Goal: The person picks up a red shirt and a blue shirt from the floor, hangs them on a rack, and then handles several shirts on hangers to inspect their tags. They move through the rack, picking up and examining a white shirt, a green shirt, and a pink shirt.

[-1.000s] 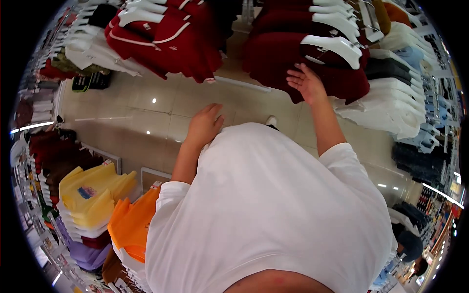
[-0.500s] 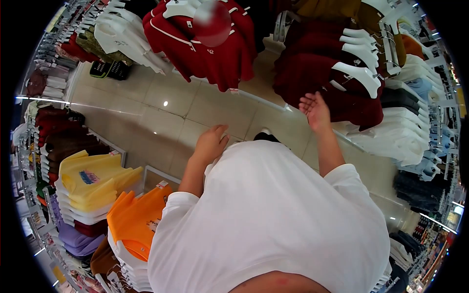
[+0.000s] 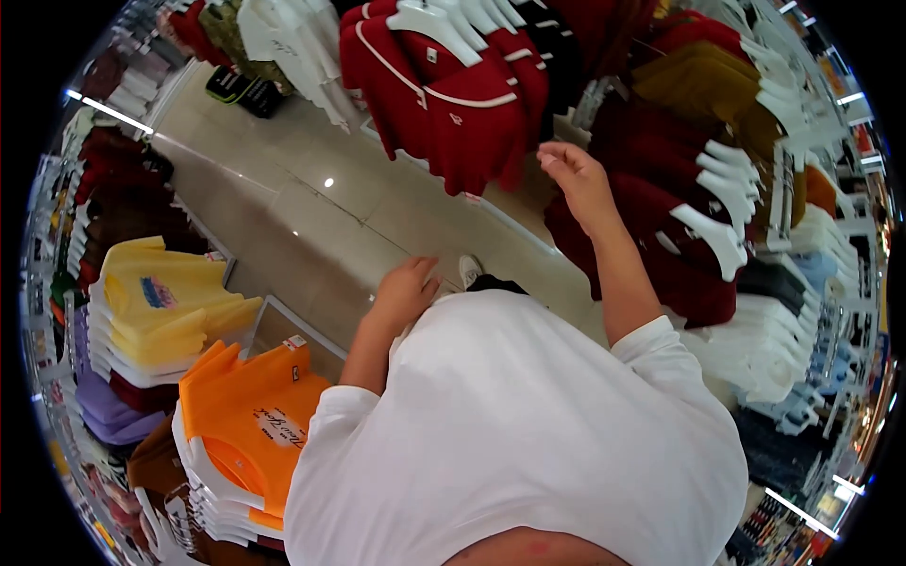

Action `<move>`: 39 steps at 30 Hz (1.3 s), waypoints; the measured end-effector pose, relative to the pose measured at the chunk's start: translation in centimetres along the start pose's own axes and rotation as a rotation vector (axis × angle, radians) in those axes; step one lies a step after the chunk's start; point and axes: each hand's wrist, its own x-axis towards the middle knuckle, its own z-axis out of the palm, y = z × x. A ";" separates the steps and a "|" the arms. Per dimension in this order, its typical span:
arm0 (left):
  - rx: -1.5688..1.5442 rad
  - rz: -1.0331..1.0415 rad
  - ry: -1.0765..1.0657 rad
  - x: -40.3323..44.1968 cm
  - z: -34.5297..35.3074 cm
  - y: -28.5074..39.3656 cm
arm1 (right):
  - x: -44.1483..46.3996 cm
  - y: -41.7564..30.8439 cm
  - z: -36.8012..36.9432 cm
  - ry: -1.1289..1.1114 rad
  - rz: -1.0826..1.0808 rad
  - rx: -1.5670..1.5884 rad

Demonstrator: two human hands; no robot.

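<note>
My right hand [image 3: 578, 187] reaches forward with its fingers stretched out, holding nothing. It appears between a red shirt with white trim [image 3: 472, 106] on a white hanger and a row of dark maroon shirts [image 3: 651, 241]. Whether it touches either garment I cannot tell. Low in front of my body hangs my left hand [image 3: 406, 292], its fingers loosely apart and nothing in them. White hangers [image 3: 710, 241] hold the maroon shirts on a metal rack at the right.
On the left hang yellow shirts [image 3: 170, 297] and an orange shirt [image 3: 250, 415] with lettering. A dark shopping basket [image 3: 243, 91] stands on the tiled floor [image 3: 330, 226] at the far left. White shirts [image 3: 755, 344] hang to the right.
My right hand has risen and moved forward and left, from in front of the maroon shirts towards the red one. The racks have shifted in view; my left hand stays low.
</note>
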 end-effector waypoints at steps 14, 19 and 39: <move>-0.033 -0.352 0.067 2.4 -2.2 1.0 | 16.1 -5.2 6.9 -0.239 -0.319 -0.382; -0.003 -0.400 0.068 4.5 -3.0 1.6 | 19.7 -5.1 8.9 -0.338 -0.295 -0.290; -0.233 -0.440 0.146 8.8 -7.8 -0.2 | 20.3 -10.2 11.4 -0.336 -0.334 -0.208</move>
